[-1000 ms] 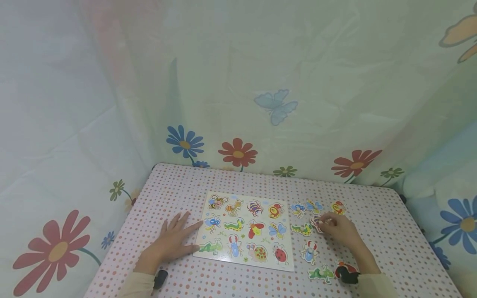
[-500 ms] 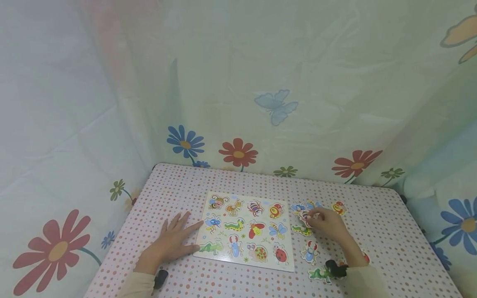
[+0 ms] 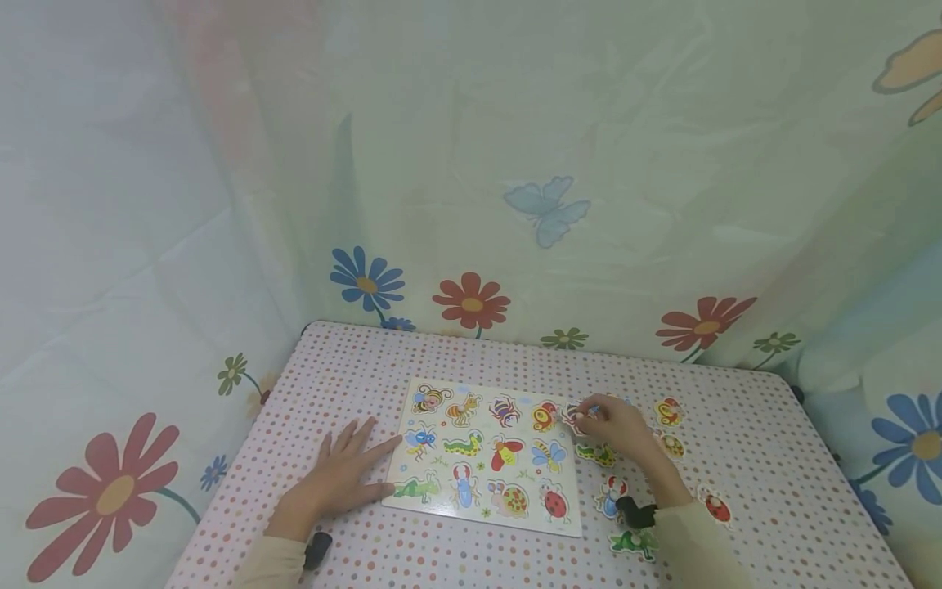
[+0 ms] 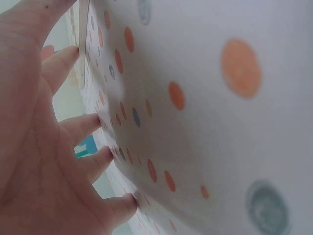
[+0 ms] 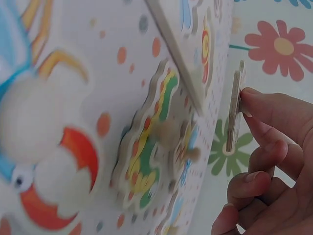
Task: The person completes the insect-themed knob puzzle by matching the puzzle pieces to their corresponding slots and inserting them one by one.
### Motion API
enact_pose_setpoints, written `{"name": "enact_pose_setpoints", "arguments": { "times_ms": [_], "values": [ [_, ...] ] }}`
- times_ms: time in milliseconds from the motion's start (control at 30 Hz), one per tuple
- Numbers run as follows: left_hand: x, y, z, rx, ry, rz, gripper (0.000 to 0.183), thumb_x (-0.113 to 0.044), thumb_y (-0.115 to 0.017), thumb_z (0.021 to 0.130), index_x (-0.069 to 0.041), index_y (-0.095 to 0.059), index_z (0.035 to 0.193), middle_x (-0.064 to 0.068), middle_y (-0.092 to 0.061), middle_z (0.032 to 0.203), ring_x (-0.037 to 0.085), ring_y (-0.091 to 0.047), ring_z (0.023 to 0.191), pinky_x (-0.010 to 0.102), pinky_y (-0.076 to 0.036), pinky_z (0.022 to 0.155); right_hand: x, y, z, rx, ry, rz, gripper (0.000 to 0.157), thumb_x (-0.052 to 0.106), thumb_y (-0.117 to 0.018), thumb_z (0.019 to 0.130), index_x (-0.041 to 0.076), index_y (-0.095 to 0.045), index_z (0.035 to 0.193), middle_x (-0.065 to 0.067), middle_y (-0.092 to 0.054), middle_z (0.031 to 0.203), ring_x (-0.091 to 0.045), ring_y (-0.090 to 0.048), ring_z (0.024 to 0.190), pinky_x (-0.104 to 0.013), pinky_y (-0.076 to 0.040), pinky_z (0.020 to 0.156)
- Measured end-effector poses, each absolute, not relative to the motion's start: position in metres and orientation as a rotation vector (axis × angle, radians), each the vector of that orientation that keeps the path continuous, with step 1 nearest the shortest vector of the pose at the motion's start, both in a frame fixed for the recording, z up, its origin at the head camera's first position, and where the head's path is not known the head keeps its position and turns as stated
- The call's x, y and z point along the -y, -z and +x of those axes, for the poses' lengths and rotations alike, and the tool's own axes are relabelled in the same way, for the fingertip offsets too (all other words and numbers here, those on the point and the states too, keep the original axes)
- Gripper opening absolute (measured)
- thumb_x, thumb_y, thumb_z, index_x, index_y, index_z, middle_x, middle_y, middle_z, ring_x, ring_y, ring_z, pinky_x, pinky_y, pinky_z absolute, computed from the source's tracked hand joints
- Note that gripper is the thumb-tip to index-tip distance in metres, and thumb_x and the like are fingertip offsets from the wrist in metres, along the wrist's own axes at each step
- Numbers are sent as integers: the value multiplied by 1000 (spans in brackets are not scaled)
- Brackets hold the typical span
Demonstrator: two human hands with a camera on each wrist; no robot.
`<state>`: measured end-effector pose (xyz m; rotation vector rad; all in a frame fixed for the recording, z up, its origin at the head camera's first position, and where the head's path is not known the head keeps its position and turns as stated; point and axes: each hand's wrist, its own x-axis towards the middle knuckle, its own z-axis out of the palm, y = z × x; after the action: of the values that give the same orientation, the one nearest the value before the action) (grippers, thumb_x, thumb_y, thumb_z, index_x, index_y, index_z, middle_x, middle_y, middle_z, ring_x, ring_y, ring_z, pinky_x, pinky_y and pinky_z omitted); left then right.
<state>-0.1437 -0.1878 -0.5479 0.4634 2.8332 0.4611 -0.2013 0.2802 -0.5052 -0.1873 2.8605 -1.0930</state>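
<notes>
A white puzzle board [image 3: 536, 517] printed with several insects lies flat on the table. My left hand [image 3: 334, 478] rests on the dotted cloth with its fingers spread. Its index fingertip and thumb touch the board's left edge. My right hand [image 3: 625, 438] pinches a striped spider puzzle piece [image 3: 571, 419] between thumb and index finger, just over the board's upper right edge. In the right wrist view the piece [image 5: 234, 112] is edge-on, raised off the table. Beneath that hand lie a caterpillar piece [image 3: 596, 454] and a blue piece, mostly hidden.
Loose pieces lie right of the board: a blue beetle [image 3: 609, 495], a green grasshopper [image 3: 634, 544], a ladybug [image 3: 715, 507], a red-and-yellow bug [image 3: 668, 411] and a spotted piece [image 3: 671, 445]. A flowered curtain [image 3: 441, 204] stands behind the table.
My right hand has carried the spider piece leftward from among the loose pieces to the board's upper right edge. The ladybug and spotted pieces have come into view. The left hand stays still.
</notes>
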Motion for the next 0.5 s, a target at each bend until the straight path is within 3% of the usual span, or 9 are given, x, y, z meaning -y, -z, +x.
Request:
{"name": "enact_pose_setpoints", "arguments": {
  "times_ms": [500],
  "values": [
    [186,545,-143,-2833,-471,450,73,-64,-62,88,-36,-42,153,13,-17,165,43,-7,150,68,0,115,-232,503,-217,-2821,1153,-298,14,15,-73,91,5,-71,102,1,-41,56,-11,-34,45,-25,-31,40]
  ]
}}
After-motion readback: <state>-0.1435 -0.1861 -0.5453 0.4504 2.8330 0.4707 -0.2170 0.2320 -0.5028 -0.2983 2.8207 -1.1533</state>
